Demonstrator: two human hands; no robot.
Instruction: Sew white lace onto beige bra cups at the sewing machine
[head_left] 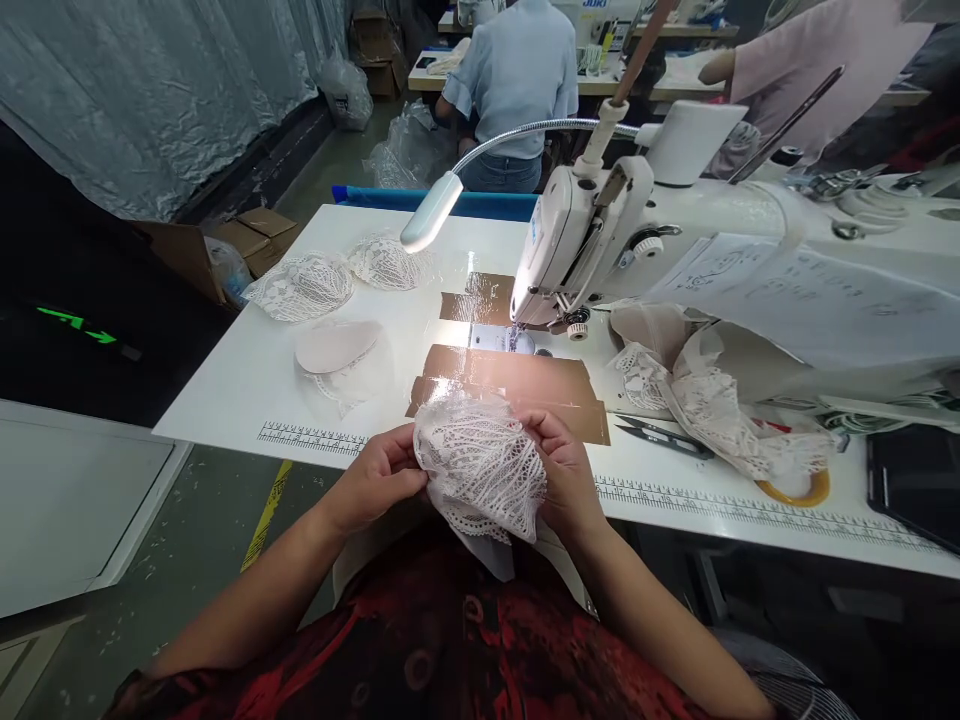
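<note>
A white lace bra cup is held up at the table's front edge, in front of my body. My left hand pinches its left edge between thumb and fingers. On the opposite edge, my right hand grips the lace, its fingertips partly behind the cloth. Sheer fabric hangs below the cup. Just beyond it lies brown tape or card on the bed of a white sewing machine, whose needle area is lit. Two more lace cups and a smooth beige cup rest on the left of the table.
Black thread snips lie right of the brown strip. Lace pieces are heaped under the machine arm, near a yellow tape roll. A lamp overhangs the table. A person in light blue sits beyond.
</note>
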